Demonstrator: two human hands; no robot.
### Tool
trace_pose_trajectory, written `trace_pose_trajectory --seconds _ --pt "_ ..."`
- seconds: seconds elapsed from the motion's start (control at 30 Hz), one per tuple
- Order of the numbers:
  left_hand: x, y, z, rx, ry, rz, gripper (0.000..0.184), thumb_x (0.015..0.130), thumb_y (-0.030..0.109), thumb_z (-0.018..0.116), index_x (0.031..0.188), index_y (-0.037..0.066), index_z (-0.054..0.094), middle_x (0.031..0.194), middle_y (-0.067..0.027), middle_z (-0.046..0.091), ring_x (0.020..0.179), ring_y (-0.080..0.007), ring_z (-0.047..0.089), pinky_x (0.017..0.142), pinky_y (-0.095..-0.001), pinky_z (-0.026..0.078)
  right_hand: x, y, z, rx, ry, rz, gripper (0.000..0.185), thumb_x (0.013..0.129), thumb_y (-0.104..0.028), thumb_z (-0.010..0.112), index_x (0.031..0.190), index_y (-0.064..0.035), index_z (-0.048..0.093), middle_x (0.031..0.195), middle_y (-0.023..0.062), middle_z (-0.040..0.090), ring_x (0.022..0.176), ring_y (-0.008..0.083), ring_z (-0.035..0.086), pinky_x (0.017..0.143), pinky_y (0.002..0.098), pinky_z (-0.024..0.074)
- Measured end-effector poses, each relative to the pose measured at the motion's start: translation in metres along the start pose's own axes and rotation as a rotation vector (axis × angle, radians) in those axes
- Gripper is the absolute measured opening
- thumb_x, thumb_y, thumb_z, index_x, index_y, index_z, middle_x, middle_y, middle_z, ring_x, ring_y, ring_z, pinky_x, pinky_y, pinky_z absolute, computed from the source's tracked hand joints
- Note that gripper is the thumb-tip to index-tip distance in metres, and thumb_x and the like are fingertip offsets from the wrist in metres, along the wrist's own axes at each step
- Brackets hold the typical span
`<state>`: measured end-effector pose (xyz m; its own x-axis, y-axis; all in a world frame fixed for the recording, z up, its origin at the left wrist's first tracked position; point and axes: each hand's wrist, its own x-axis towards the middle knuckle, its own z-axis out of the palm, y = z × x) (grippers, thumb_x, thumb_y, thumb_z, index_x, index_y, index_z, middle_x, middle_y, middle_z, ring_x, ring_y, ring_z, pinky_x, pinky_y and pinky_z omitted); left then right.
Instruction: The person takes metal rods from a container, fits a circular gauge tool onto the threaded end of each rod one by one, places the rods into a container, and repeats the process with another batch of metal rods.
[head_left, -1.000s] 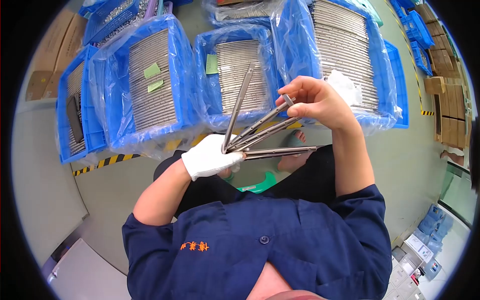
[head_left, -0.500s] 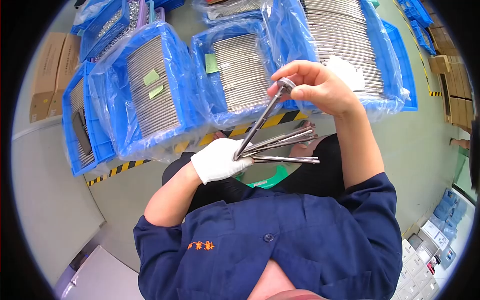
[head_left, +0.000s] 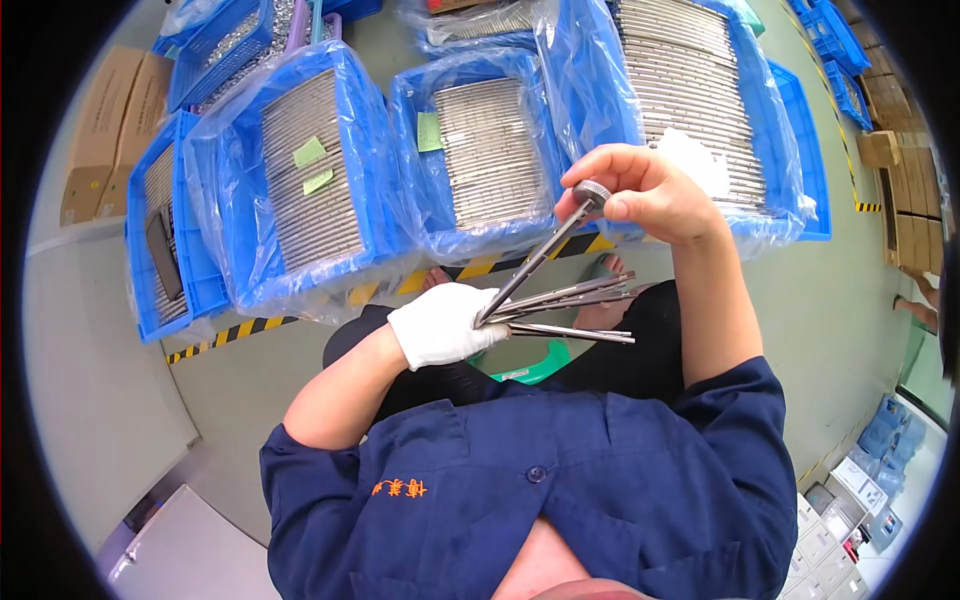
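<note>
Head view: slim, straight metal rods (head_left: pixel 568 296) fan out.

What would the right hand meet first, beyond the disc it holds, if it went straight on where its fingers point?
Probably the right side of the blue box with one green note, though depth is unclear: the right hand may be higher and pass over it.

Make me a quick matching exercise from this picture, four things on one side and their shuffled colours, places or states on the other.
1. left hand
2. right hand
3. round metal piece
4. shirt

A. bare, without any covering
B. dark blue
C. white-gloved, gripping several rods
D. at the upper end of one rod

Pairs: 1-C, 2-A, 3-D, 4-B
</note>
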<state>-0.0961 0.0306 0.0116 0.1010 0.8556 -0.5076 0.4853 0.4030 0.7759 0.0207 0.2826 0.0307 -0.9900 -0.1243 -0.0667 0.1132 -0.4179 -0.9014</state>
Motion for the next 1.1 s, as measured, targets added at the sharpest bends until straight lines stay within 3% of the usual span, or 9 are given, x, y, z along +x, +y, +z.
trace_pose_trajectory --seconds 0.27,0.47,0.5,0.6,0.7,0.8,0.87,1.0,1.1 --pt "0.000 -0.008 0.009 -0.015 -0.024 -0.023 0.020 0.081 0.023 0.054 0.091 0.005 0.054 0.071 -0.0121 0.059 0.068 -0.0274 0.058 0.066 -0.0353 0.046 -0.005 -0.017 0.019 -0.433 0.228 0.160 0.033 0.071 -0.001 0.073 0.102 -0.0015 0.062 0.092 0.0016 0.064 0.086 0.0085 0.059 0.077 0.0236 0.0473" --pt "-0.002 -0.001 0.000 -0.082 -0.034 -0.113 0.033 0.080 0.028 0.056 0.102 0.004 0.055 0.079 -0.0168 0.061 0.075 -0.0304 0.060 0.070 -0.0360 0.046 0.002 -0.002 0.015 -0.403 0.147 0.056 0.034 0.070 0.000 0.072 0.103 -0.0014 0.061 0.091 0.0020 0.064 0.082 0.0081 0.059 0.074 0.0228 0.0475" --pt "-0.002 -0.003 0.002 -0.027 0.001 -0.090 0.039 0.080 0.031 0.058 0.107 0.003 0.054 0.083 -0.0193 0.061 0.079 -0.0321 0.060 0.073 -0.0362 0.047 -0.001 -0.009 0.008 -0.399 0.116 0.089 0.037 0.071 0.006 0.069 0.105 -0.0006 0.058 0.097 0.0080 0.063 0.090 0.0151 0.060 0.081 0.0274 0.0472" --pt "-0.006 -0.010 0.010 0.050 0.115 0.030 0.032 0.081 0.029 0.058 0.102 0.004 0.054 0.076 -0.0159 0.059 0.073 -0.0235 0.060 0.071 -0.0316 0.046 -0.018 -0.034 -0.023 -0.327 0.373 -0.212 0.023 0.077 -0.002 0.064 0.100 -0.0027 0.061 0.090 0.0054 0.064 0.085 0.0119 0.059 0.076 0.0254 0.0472" --pt "-0.010 0.001 0.012 -0.427 0.265 -0.039 0.034 0.077 0.024 0.064 0.101 0.002 0.053 0.076 -0.0088 0.058 0.073 -0.0201 0.058 0.070 -0.0298 0.046 -0.023 -0.031 -0.028 0.050 0.568 -0.441 0.023 0.077 -0.001 0.061 0.100 -0.0034 0.061 0.082 0.0039 0.063 0.083 0.0139 0.059 0.074 0.0252 0.0469" --pt "-0.001 -0.001 0.019 -1.308 0.233 -0.100 0.019 0.081 0.015 0.061 0.092 0.003 0.052 0.066 -0.0009 0.050 0.056 -0.0111 0.049 0.053 -0.0238 0.041 -0.016 0.000 -0.034 -0.174 0.551 -0.149 0.028 0.078 0.002 0.053 0.104 -0.0046 0.060 0.086 0.0023 0.057 0.082 0.0138 0.058 0.072 0.0287 0.0479" --pt "0.011 -0.003 0.019 -1.557 0.198 -0.087 0.013 0.081 0.012 0.060 0.088 0.003 0.053 0.064 -0.0023 0.050 0.052 -0.0122 0.050 0.050 -0.0247 0.042 0.007 0.025 0.004 -0.770 0.510 -0.235 0.034 0.075 0.001 0.056 0.107 -0.0099 0.061 0.085 0.0027 0.054 0.076 0.0159 0.057 0.065 0.0312 0.0466" --pt "0.004 0.010 0.024 -1.402 0.198 -0.344 0.009 0.081 0.011 0.057 0.087 0.006 0.053 0.062 0.0012 0.049 0.049 -0.0108 0.048 0.044 -0.0244 0.038 0.023 0.074 0.074 -1.625 0.335 -0.462 0.031 0.075 -0.014 0.056 0.105 -0.0165 0.061 0.082 0.0066 0.050 0.079 0.0231 0.055 0.067 0.0341 0.0429" --pt "-0.013 0.019 0.020 -1.099 0.023 -0.383 0.008 0.081 0.015 0.057 0.081 0.007 0.055 0.065 -0.0001 0.052 0.053 -0.0100 0.052 0.045 -0.0241 0.042 0.025 0.087 0.091 -1.550 0.211 -0.654 0.023 0.073 -0.019 0.054 0.095 -0.0141 0.061 0.081 0.0046 0.046 0.078 0.0208 0.053 0.068 0.0335 0.0411"
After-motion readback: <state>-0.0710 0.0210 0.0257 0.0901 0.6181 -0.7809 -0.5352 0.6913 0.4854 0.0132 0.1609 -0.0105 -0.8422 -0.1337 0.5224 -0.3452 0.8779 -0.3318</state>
